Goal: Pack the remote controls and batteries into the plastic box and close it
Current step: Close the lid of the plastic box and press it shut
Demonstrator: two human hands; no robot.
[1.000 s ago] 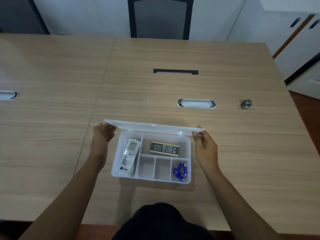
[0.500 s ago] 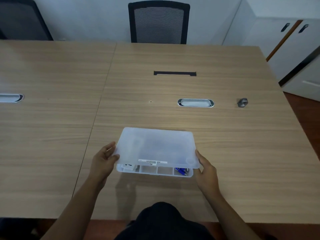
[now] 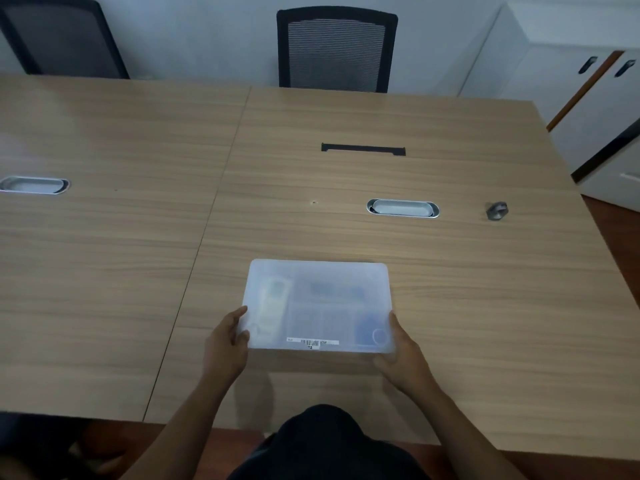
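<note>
The translucent plastic box (image 3: 318, 303) lies on the wooden table near its front edge, with its lid down flat over it. Through the lid I make out a white remote control (image 3: 272, 303) on the left, a darker remote (image 3: 336, 291) at the back and blue batteries (image 3: 367, 329) at the front right, all blurred. My left hand (image 3: 227, 341) grips the box's front left corner. My right hand (image 3: 401, 351) grips its front right corner. A barcode sticker sits on the lid's front edge.
A small grey metal object (image 3: 497, 211) rests on the table at the right. Two oval cable grommets (image 3: 402, 208) and a black slot (image 3: 363, 148) are set into the table. Black mesh chairs (image 3: 337, 50) stand behind it; white cabinets are at the right.
The lid swung from upright at the back down over the box until it lay flat. Both hands followed it from the back corners to the front corners.
</note>
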